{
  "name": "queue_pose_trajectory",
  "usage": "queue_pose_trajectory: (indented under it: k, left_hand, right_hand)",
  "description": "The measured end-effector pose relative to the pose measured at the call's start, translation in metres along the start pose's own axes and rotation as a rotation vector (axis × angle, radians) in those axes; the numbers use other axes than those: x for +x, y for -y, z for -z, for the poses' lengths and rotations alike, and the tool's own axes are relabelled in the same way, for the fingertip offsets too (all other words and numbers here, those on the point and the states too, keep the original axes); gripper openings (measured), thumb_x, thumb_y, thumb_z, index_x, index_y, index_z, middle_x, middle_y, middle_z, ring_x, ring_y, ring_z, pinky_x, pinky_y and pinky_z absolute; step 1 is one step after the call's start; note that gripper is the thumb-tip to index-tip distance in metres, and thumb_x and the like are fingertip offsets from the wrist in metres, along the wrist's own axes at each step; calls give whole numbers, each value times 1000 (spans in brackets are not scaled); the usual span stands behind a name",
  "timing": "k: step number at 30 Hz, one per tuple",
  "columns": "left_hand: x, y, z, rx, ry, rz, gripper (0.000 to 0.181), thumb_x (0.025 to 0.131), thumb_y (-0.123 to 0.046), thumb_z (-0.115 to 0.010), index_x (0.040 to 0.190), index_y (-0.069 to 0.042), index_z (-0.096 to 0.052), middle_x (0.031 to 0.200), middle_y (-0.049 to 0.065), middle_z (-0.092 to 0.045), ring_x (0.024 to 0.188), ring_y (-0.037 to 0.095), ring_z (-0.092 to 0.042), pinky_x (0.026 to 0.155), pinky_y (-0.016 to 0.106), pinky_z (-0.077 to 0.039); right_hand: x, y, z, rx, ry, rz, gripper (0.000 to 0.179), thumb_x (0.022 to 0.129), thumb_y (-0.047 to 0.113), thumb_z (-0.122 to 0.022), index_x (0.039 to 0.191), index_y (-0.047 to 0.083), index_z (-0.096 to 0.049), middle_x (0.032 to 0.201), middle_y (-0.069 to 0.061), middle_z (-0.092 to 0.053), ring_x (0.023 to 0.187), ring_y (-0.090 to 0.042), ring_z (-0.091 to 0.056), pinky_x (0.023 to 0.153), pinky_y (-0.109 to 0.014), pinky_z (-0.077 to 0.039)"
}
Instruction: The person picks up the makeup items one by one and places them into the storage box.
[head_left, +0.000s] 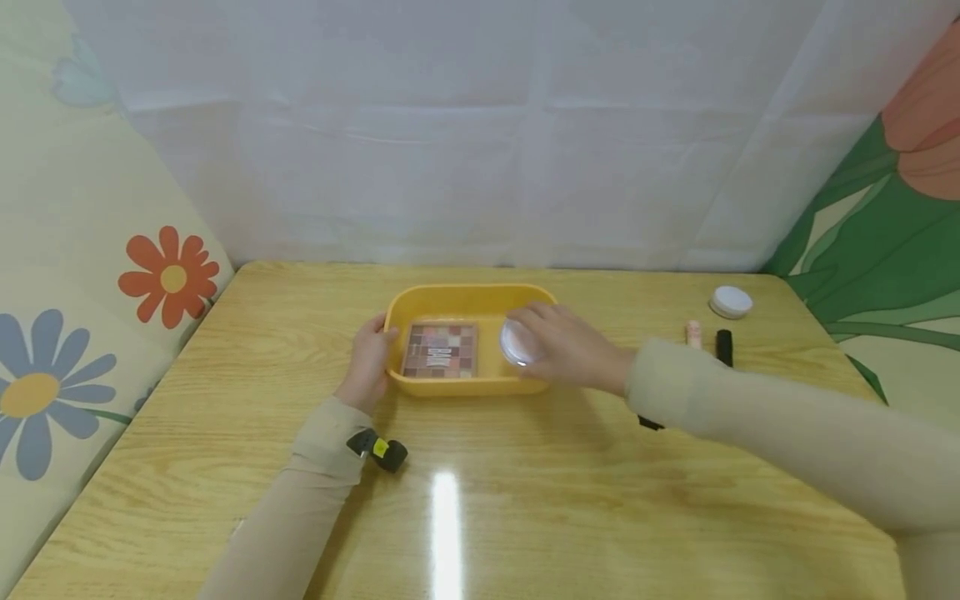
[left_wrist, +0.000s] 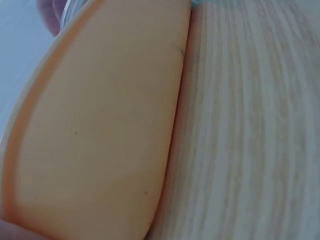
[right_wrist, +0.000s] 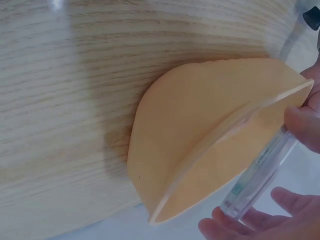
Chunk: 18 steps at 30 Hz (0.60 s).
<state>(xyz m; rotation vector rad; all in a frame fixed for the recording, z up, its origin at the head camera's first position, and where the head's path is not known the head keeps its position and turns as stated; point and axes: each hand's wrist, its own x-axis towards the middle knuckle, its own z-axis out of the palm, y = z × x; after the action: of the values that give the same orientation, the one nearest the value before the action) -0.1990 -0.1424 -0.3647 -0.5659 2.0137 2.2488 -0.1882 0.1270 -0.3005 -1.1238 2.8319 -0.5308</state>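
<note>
A yellow plastic bin (head_left: 468, 387) stands on the wooden table, and a brown-toned makeup palette (head_left: 440, 350) lies in its left half. My left hand (head_left: 366, 360) grips the bin's left end, with the thumb at the rim. Over the right half of the bin, my right hand (head_left: 566, 346) holds a round, clear-edged compact (head_left: 517, 342) between thumb and fingers. The right wrist view shows this compact (right_wrist: 260, 175) edge-on and tilted, close to the bin's rim. In the left wrist view the bin's outer wall (left_wrist: 100, 120) takes up much of the picture.
At the table's back right sits a round white case (head_left: 731, 302). Nearer are a small pink tube (head_left: 693, 334) and a black tube (head_left: 723, 347), partly behind the right sleeve (head_left: 750, 433). A white cloth (head_left: 465, 150) hangs behind the table.
</note>
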Motion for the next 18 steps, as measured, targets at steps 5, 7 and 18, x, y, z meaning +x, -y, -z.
queue_pose_trajectory:
  k: [5,7,18]
  left_hand:
    - [0,0,-1,1,-8,-8,49,102,-4,-33,151,1,-25,157,15,-24,143,28,-23,118,38,-22]
    - [0,0,-1,-1,-12,-13,49,102,-3,-33,151,2,-26,157,16,-25,143,28,-24,117,39,-23]
    - [1,1,-1,6,-24,-20,48,102,-3,-33,150,3,-27,156,17,-26,143,29,-25,117,39,-23]
  right_hand:
    - [9,-3,1,28,13,29,67,77,14,-81,133,-4,-49,128,-22,-52,117,-38,-48,98,-51,-44]
    - [13,-5,0,36,13,53,65,77,12,-80,132,-5,-50,128,-22,-53,119,-39,-48,100,-51,-43]
    - [30,-9,-3,17,167,-21,72,84,21,-76,142,-4,-41,140,-21,-48,131,-37,-42,112,-49,-32]
